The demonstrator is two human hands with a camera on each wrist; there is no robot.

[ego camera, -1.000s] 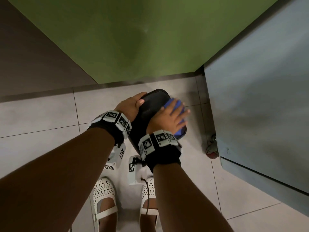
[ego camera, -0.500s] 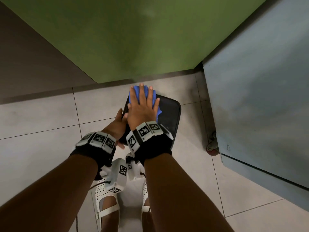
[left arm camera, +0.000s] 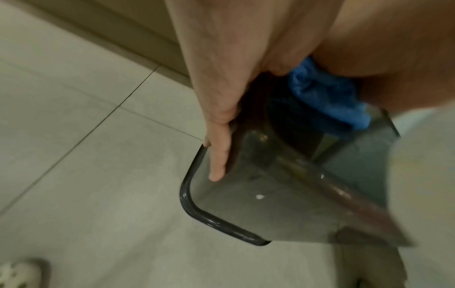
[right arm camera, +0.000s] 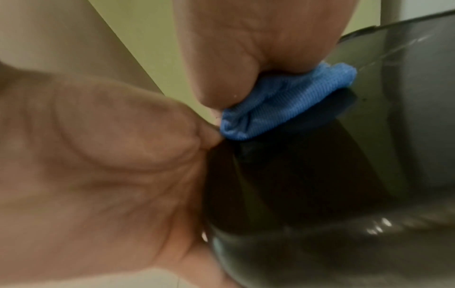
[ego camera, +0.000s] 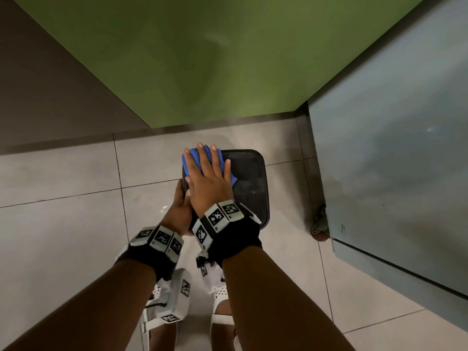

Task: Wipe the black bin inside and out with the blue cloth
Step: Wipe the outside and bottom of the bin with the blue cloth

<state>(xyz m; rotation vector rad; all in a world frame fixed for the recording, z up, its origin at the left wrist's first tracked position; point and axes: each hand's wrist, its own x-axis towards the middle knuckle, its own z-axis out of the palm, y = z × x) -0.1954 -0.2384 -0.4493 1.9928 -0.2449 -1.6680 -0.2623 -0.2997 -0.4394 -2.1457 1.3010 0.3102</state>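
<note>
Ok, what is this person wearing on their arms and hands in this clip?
Both hands are bare, no gloves, and the forearms show no sleeves. The left hand and right hand each have a black wrist strap topped by a row of white blocks printed with black square markers. A white marked camera housing hangs under the left wrist.

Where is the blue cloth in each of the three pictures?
Head: blue cloth above centre, under the flat right hand.
Left wrist: upper right, on the black bin.
Right wrist: centre right, below the fingers.
Shared landmark: the black bin's shiny surface.
</note>
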